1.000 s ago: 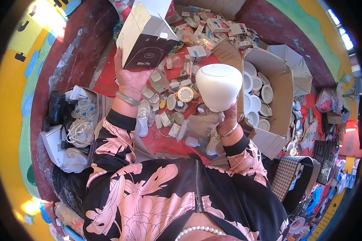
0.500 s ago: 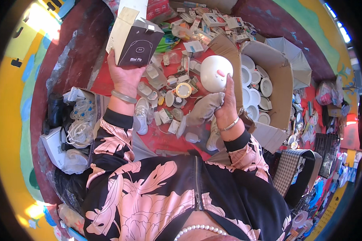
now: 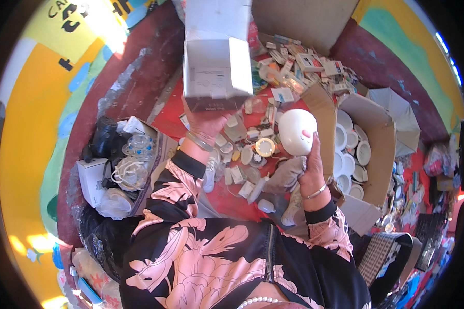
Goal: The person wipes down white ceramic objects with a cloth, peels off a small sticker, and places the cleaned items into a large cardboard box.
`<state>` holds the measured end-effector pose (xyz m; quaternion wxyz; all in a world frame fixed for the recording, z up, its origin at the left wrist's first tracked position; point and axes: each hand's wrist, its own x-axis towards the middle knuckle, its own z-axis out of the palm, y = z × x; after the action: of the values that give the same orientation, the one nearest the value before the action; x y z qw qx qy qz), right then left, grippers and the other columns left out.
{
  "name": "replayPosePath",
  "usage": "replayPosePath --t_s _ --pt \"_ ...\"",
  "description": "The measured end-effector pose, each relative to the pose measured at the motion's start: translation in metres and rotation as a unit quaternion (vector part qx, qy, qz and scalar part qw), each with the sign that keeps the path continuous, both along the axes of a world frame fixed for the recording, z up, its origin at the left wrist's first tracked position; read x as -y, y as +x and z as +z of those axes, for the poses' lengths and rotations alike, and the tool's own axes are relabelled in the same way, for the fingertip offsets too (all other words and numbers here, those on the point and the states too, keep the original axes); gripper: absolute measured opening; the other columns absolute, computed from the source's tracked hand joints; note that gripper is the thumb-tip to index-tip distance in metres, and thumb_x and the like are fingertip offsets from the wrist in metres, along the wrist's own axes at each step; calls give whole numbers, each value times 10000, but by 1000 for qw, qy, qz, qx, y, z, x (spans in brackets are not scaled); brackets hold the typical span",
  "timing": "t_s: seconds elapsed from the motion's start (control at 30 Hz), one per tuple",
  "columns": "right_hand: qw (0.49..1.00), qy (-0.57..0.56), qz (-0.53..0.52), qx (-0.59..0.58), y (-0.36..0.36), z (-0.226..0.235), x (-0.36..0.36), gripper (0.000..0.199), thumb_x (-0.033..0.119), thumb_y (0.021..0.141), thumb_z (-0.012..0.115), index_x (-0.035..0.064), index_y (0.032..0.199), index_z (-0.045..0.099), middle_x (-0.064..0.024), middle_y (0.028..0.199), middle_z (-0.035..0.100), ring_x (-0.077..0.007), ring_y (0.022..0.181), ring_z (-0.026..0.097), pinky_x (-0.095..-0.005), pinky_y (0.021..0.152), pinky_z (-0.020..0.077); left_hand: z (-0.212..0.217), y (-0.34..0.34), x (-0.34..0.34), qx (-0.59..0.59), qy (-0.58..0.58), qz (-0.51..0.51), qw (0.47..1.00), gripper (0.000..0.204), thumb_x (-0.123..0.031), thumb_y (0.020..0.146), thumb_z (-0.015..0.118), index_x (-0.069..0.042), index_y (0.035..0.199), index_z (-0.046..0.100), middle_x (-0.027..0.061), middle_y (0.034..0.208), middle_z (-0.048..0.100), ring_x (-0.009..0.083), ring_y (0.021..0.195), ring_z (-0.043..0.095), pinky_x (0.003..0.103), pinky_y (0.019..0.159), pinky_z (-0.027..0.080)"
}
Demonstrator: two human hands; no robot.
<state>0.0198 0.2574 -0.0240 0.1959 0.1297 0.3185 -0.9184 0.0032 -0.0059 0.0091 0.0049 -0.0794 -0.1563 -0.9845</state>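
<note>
My left hand (image 3: 206,125) grips a small carton (image 3: 241,67) from beneath, thumb side toward its lower edge. The carton's flaps stand up, and its white inside faces me with nothing visible in it. In my right hand (image 3: 313,167) is a glossy white round pig-shaped object (image 3: 295,133) with a pink snout. The same hand also has a grey cloth (image 3: 286,176), bunched below the round object. Both hands are raised over the red ground sheet, some way apart. Part of my right fingers is hidden behind what they hold.
On the right, a large cardboard box (image 3: 380,154) holds several white round light fittings (image 3: 363,153). A box of clear plastic parts and cables (image 3: 130,172) stands at the left. Small packets and electrical parts (image 3: 309,63) are heaped across the red sheet (image 3: 227,203).
The carton has been tipped, so its open top now faces me instead of its dark printed side. My head view has shifted; the right hand still holds the round object and cloth.
</note>
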Motion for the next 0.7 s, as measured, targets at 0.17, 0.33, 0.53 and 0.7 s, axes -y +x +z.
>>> replayPosePath --t_s 0.17,0.33,0.53,0.7 --pt "1000 7 14 -3 0 9 0 616 434 853 559 59 1288 335 -179 1176 498 -349 1008 556 -500 784 533 -26 1 7 27 -346 205 915 560 -525 862 352 -88 1180 500 54 1098 572 182 1035 548 357 878 444" --pt "1000 20 9 -8 2 12 0 617 444 842 574 61 1276 362 -172 1175 509 -339 1007 560 -486 799 528 -13 9 -1 33 -17 16 999 540 -491 876 315 -121 1238 471 64 1176 537 227 1087 515 391 905 418" --pt "999 26 23 5 5 8 -2 580 424 848 578 57 1262 403 -146 1182 521 -289 1006 571 -403 818 517 -9 7 -1 54 6 -5 999 503 -441 890 301 -110 1237 452 71 1167 543 224 1071 524 387 903 426" --pt "998 25 47 -16 1 -8 -6 600 419 843 585 50 1274 391 -137 1168 540 -277 999 583 -382 799 530 -45 -11 15 42 -35 27 998 452 -399 899 301 -106 1199 470 64 1125 559 206 1040 544 373 862 456"
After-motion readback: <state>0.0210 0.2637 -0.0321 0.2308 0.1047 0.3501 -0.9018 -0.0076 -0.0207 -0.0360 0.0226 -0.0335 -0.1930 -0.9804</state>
